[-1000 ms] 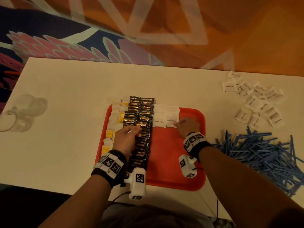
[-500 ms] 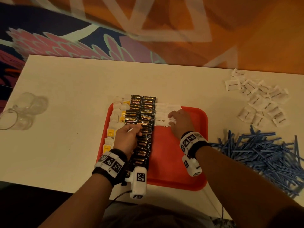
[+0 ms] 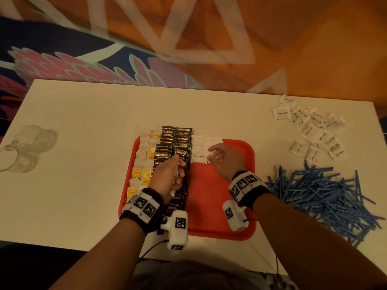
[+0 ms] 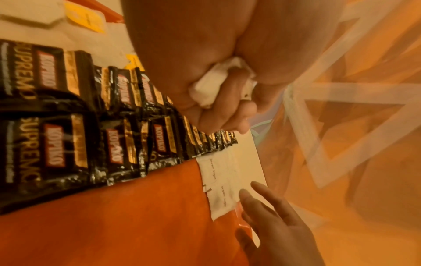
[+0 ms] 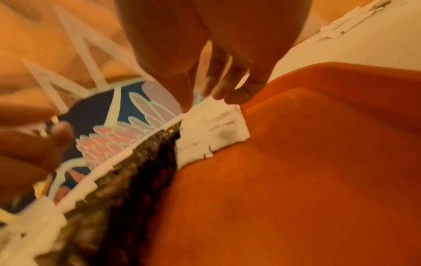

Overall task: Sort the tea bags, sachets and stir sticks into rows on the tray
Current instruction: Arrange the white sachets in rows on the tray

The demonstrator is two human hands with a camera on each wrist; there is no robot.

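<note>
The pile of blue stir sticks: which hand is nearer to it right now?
Right. The right hand is over the tray, beside the stir sticks; the left hand is farther off, over the black sachets.

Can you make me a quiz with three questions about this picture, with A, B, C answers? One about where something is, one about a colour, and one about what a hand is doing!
1. Where is the pile of stir sticks?
A. on the tray
B. on the table, right of the tray
C. inside the glass

2. What colour is the tray?
A. red
B. green
C. white

3. What is the left hand doing?
A. lying flat and holding nothing
B. gripping white sachets
C. holding a stick

Answers:
1 B, the blue sticks lie on the white table beside the tray.
2 A, its bare floor shows red.
3 B, the left wrist view shows the white sachets clutched in curled fingers.
</note>
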